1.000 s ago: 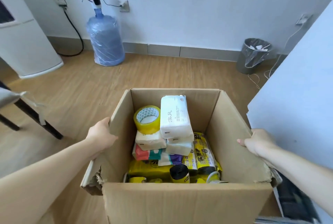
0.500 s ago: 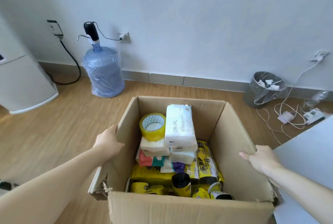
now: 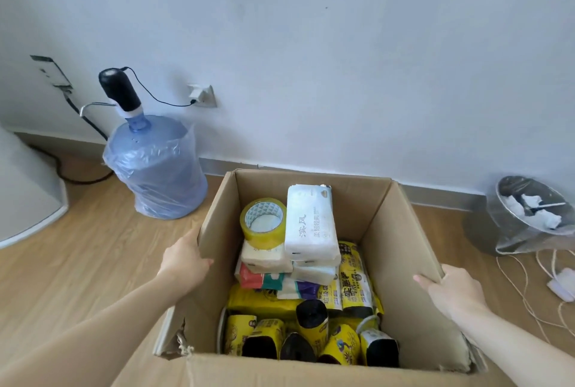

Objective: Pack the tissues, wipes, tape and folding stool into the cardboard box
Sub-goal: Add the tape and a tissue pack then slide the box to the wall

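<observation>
Both hands are on the box [image 3: 401, 231], one to each side wall. The left hand [image 3: 183, 260] presses flat against the outside of the left wall, with the thumb hooked over the top edge onto the inner face, so the cardboard is pinched between thumb and palm. The right hand [image 3: 451, 288] does the same on the right wall: fingers curl over the rim to the inside, the palm outside. Neither hand holds anything else.

Between the two hands the box stands open and nearly full. Closest to the left thumb sits the tape [image 3: 263, 223], a yellow roll lying on a tissue pack. Just right of it a white tissue pack [image 3: 311, 224] lies on top of the pile, with more packs [image 3: 267, 277] stacked beneath. Lower, nearer the wrists, are yellow packets and black rolls [image 3: 312, 316].

Beyond the left hand a water jug [image 3: 155, 168] stands by the wall; beyond the right, a bin [image 3: 525, 215].
</observation>
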